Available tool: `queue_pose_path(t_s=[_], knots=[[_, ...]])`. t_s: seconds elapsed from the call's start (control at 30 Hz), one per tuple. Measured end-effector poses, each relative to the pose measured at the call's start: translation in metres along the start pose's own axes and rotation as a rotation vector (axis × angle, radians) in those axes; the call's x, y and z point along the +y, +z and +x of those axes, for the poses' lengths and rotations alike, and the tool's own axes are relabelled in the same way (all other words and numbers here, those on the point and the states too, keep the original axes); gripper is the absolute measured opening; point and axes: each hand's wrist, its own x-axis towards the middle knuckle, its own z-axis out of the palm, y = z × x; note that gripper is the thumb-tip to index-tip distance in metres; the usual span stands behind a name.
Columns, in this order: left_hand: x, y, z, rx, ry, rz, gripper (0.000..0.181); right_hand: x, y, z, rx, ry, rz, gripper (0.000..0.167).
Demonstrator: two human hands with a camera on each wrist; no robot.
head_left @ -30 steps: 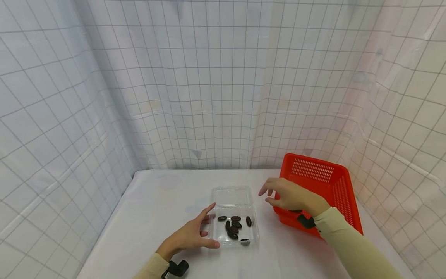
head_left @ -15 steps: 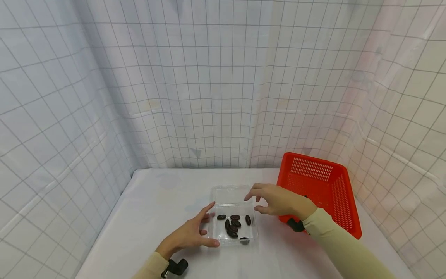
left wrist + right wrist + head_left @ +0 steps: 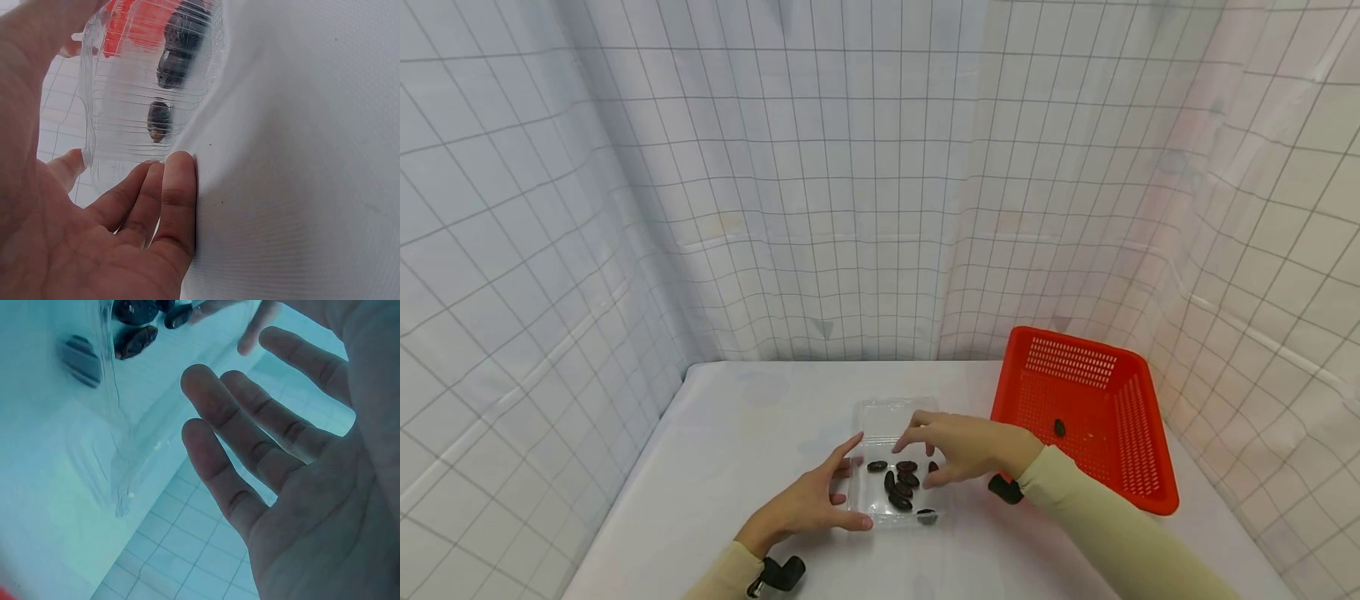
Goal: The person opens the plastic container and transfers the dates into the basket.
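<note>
A clear plastic clamshell box (image 3: 940,497) lies on the white table with its lid folded back. Several dark brown oblong dates (image 3: 900,502) are inside it. My left hand (image 3: 808,504) rests along the box's left side, thumb at the front corner and forefinger towards the hinge. In the left wrist view its fingers (image 3: 177,200) are fairly straight beside the ridged wall. Over the right part of the box hovers my right hand (image 3: 966,446), fingers spread and loosely bent, with nothing between them. It partly hides one date (image 3: 933,467) at the right.
A red plastic basket (image 3: 1015,358) with slotted sides stands to the right of the box, under my right forearm. One dark date (image 3: 1059,427) lies on its floor. White gridded sheets (image 3: 850,208) enclose the table at the back and both sides.
My right hand has moved left, from beside the basket to above the box. The date in the basket has come into view as the arm shifted. My left hand stays put.
</note>
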Motion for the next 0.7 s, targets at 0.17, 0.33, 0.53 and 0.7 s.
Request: queue_pose_path(t_s=[0.17, 0.33, 0.53, 0.7], knots=[[0.000, 0.000, 0.000, -0.003, 0.002, 0.000, 0.134, -0.006, 0.008, 0.012, -0.061, -0.014, 0.012, 0.061], [0.000, 0.000, -0.001, -0.010, 0.001, -0.006, 0.134, -0.007, 0.017, 0.023, -0.101, -0.050, -0.024, 0.061], [0.000, 0.000, -0.001, -0.012, 0.001, -0.007, 0.133, -0.007, 0.025, 0.035, -0.135, -0.094, -0.056, 0.058], [0.000, 0.000, -0.001, -0.012, -0.006, -0.002, 0.133, -0.009, 0.029, 0.043, -0.172, -0.091, -0.061, 0.050]])
